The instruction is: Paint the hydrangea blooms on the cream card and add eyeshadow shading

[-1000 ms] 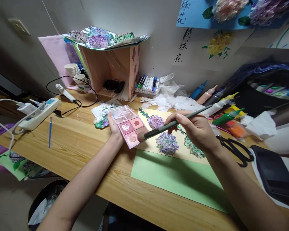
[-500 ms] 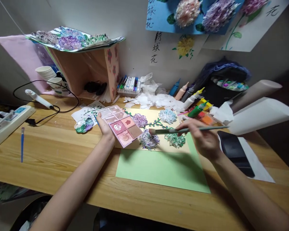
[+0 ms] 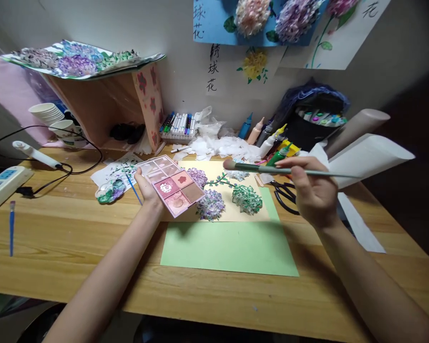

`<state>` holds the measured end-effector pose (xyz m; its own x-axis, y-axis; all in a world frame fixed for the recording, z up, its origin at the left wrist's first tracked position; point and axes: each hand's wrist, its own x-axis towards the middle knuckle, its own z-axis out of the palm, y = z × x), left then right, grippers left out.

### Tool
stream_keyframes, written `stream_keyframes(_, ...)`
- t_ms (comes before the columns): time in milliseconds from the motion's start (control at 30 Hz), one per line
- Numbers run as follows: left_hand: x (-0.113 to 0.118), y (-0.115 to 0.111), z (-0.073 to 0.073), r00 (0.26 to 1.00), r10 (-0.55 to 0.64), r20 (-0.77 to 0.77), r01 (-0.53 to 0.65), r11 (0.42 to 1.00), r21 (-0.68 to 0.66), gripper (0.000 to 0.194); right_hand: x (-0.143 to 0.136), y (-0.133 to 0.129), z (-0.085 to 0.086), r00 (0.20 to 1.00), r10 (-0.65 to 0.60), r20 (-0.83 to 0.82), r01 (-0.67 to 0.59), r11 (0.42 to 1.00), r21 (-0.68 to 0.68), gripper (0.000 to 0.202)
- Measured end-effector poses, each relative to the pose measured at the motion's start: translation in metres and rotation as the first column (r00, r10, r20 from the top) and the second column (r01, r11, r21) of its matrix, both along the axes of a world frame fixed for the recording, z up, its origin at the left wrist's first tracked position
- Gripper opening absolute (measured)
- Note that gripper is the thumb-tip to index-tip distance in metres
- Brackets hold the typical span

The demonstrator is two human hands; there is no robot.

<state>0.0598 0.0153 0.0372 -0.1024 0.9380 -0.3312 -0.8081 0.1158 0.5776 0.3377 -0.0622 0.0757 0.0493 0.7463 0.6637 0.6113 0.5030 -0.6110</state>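
Note:
My left hand (image 3: 147,188) grips an open makeup palette (image 3: 175,186) with pink and brown pans, tilted above the table. A green-handled makeup brush (image 3: 264,168) is pinched in my right hand (image 3: 312,195), its brownish bristles pointing left, raised over the artwork. Below lies a cream sheet (image 3: 252,185) on a light green sheet (image 3: 229,247). Fluffy paper flowers cover the cream sheet: a lilac one (image 3: 210,205), a green one (image 3: 247,199), a purple one (image 3: 197,177) near the palette, and a pale blue one (image 3: 238,174) partly behind the brush.
Scissors (image 3: 286,196) lie left of my right wrist. Paint bottles (image 3: 246,126), markers (image 3: 178,125) and torn white tissue (image 3: 218,146) line the back. At left are a paint-stained dish (image 3: 110,190), a blue brush (image 3: 12,228), a cord and a power strip (image 3: 7,188).
My right hand has lifted the brush up and away from the lilac flower and shifted right relative to the sheets, uncovering the scissors. The whole view has swung, moving the scene left.

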Motion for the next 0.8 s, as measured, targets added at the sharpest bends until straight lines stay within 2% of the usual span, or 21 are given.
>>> stream_keyframes(100, 0.014, 0.011, 0.021, 0.999, -0.036, 0.001, 0.036, 0.999, 0.024, 0.053, 0.008, 0.020, 0.007, 0.986, -0.111, -0.125, 0.121, 0.990, 0.072, 0.021)
stream_keyframes(200, 0.033, 0.026, 0.044, 0.998, -0.049, -0.032, 0.052, 0.994, 0.098, 0.054, 0.013, 0.043, 0.007, 0.996, -0.085, 0.005, 0.085, 0.996, -0.018, 0.024)
stream_keyframes(300, 0.052, 0.041, 0.059, 0.999, -0.009, -0.048, 0.015, 0.992, 0.125, 0.052, 0.014, 0.063, 0.000, 0.997, -0.066, 0.045, 0.069, 0.996, -0.055, 0.027)
stream_keyframes(433, 0.069, 0.061, 0.064, 0.998, -0.015, -0.069, 0.019, 0.997, 0.068, 0.049, 0.014, 0.077, -0.010, 0.981, -0.003, 0.194, 0.013, 0.999, -0.048, 0.025)
stream_keyframes(567, 0.077, 0.079, 0.067, 0.996, -0.073, -0.060, 0.075, 0.996, 0.040, 0.046, 0.016, 0.084, -0.014, 0.978, 0.004, 0.206, 0.003, 0.999, -0.034, 0.020)
stream_keyframes(667, 0.079, 0.089, 0.070, 0.995, -0.072, -0.064, 0.074, 0.997, 0.023, 0.045, 0.016, 0.090, -0.013, 0.980, 0.018, 0.200, -0.008, 0.998, -0.055, 0.019)
stream_keyframes(800, 0.080, 0.099, 0.067, 0.990, -0.125, -0.063, 0.127, 0.992, 0.018, 0.049, 0.016, 0.096, -0.010, 0.978, -0.001, 0.209, 0.018, 0.997, -0.079, 0.019)
